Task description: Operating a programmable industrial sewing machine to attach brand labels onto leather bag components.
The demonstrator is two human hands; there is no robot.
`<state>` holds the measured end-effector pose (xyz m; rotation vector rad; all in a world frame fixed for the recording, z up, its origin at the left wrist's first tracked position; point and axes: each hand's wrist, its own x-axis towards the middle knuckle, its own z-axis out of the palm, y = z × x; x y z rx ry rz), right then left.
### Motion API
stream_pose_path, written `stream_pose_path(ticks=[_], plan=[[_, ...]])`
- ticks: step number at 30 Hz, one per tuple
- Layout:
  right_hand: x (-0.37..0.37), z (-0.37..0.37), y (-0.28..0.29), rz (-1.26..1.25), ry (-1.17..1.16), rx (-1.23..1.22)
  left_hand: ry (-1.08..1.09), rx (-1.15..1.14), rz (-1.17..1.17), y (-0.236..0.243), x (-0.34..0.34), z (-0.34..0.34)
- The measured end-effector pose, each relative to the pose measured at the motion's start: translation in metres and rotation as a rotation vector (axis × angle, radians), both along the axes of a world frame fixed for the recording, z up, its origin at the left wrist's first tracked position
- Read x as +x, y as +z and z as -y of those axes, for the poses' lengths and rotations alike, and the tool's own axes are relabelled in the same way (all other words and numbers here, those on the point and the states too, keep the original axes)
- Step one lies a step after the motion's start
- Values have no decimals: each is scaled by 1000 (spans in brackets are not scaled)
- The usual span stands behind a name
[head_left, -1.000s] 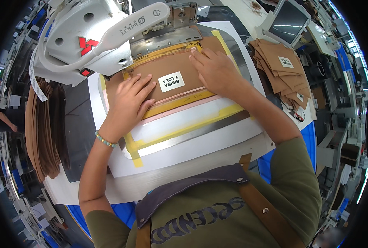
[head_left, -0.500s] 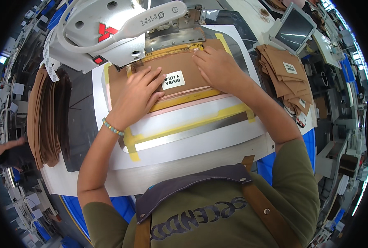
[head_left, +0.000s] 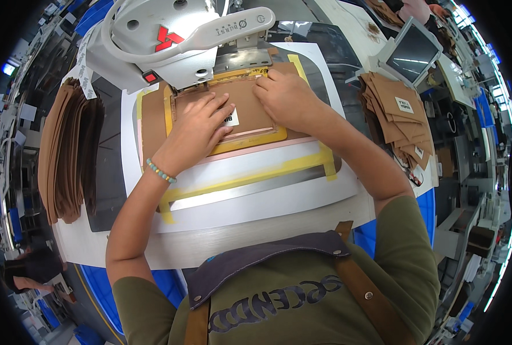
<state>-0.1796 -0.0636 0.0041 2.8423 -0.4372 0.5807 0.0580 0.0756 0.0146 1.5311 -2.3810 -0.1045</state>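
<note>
A brown panel (head_left: pixel 152 115) lies on the white sheet, with a yellow frame (head_left: pixel 250 140) on top. Inside the frame is a smaller brown piece (head_left: pixel 250 103) bearing a white label (head_left: pixel 233 118). My left hand (head_left: pixel 201 126) lies flat on the brown piece, fingers stretched out, hiding much of the label. At the frame's far right corner, my right hand (head_left: pixel 287 100) has bent fingers closed on its edge; the hand covers the frame's right side. The frame's far side sits close to the sewing machine's metal plate (head_left: pixel 241 59).
A white sewing machine head (head_left: pixel 147 46) stands beyond the work at far left. Tall brown pieces (head_left: pixel 66 155) are stacked at left. At right lies a pile of labelled brown pieces (head_left: pixel 394 109), near a small screen (head_left: pixel 411 49). Yellow tape (head_left: pixel 250 175) edges a cut-out in the white sheet (head_left: pixel 267 204).
The yellow frame, brown panel and white sheet have shifted left, both hands moving with them. My left hand now covers more of the label. A person in the left background has changed position.
</note>
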Motion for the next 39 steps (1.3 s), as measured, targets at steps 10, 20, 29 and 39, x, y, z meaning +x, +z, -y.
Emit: stream_pose_path(ticks=[10,20,29,39], plan=[[24,-10,6,-93,17,-24,6,-4,-30,-5,8,-3],[50,-17,-1,-28,75,-12,17,-56,-29,-7,17,-8],[71,-26,-2,39,109,38,68,-15,-83,-7,30,-11],[15,-40,37,-11,69,357,153,13,-85,1,60,-47]])
